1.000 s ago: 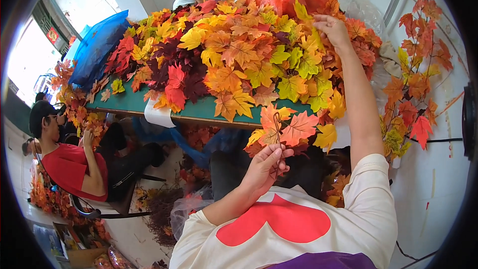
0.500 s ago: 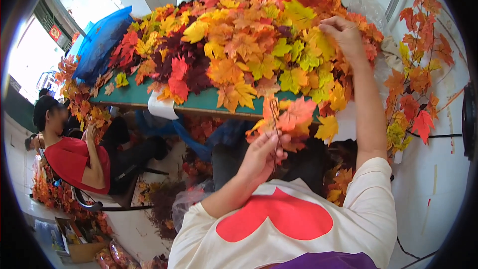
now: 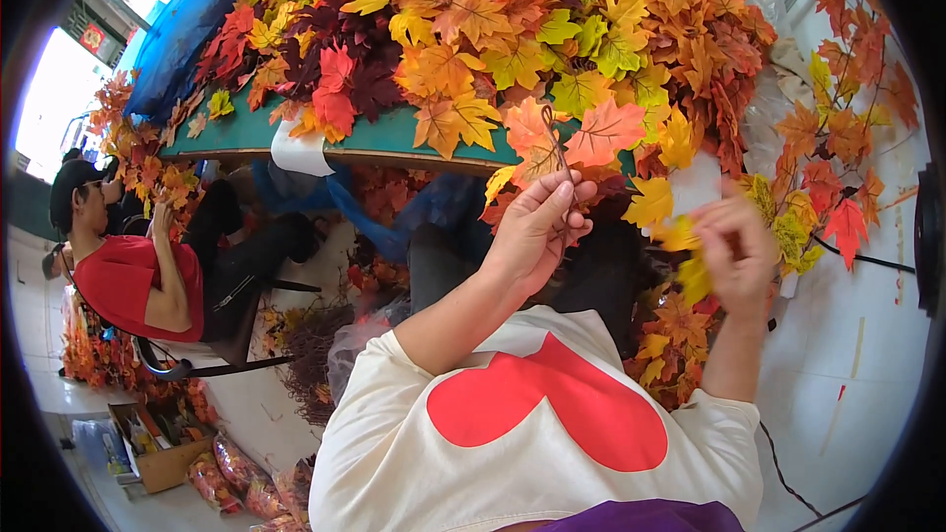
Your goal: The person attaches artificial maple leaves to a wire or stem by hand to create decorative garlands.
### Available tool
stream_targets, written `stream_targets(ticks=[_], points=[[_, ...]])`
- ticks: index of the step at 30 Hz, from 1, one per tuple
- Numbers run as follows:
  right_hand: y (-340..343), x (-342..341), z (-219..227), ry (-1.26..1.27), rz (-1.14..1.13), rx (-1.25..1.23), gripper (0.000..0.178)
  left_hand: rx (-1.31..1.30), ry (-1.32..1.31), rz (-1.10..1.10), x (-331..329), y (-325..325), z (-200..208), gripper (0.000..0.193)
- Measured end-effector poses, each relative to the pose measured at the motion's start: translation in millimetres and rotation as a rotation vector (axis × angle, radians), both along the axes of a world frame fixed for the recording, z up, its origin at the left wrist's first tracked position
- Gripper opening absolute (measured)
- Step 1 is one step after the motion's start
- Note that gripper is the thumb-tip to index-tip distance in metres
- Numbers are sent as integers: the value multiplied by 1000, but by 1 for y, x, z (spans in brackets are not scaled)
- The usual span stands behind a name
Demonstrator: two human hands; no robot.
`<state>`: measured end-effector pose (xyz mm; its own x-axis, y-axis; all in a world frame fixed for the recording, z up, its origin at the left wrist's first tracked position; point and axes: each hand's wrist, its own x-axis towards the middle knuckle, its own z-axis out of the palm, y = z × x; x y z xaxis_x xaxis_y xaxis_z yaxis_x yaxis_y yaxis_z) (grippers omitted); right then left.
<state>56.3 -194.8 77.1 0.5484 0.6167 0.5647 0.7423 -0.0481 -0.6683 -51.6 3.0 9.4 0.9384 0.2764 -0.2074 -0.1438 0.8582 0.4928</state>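
My left hand (image 3: 544,227) pinches a thin brown artificial stem (image 3: 558,143) in front of the table edge. Orange artificial maple leaves (image 3: 604,132) spread from the stem beyond my fingers. To its right, my right hand (image 3: 734,251) is blurred by motion, its fingers closed on a yellow artificial leaf (image 3: 694,278). A large heap of loose artificial leaves (image 3: 473,20) in orange, yellow, red, green and dark purple covers the table ahead of both hands.
The green table (image 3: 379,136) has a white strip (image 3: 301,148) over its near edge. A blue plastic sheet (image 3: 187,44) lies at its left end. A seated co-worker in a red shirt (image 3: 138,281) handles leaves at left. A leafy branch (image 3: 838,128) stands at right.
My right hand has come back from the leaf heap, down toward my body, with a yellow leaf. My left hand has risen slightly with the stem. The view has tilted downward.
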Motion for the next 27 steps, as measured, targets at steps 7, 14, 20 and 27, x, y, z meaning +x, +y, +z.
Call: stream_targets(ticks=[7,14,20,27], points=[[61,-34,-40,173,25,-55,10,119,53,79,-2,-15,-6,13],[68,-38,-60,161,18,25,10,175,-25,211,-5,-20,-11,8],[69,-40,-63,231,-27,69,9,175,-15,202,-5,-22,-13,9],[70,-40,-68,282,-39,54,9,172,-25,238,-2,-25,-14,8]])
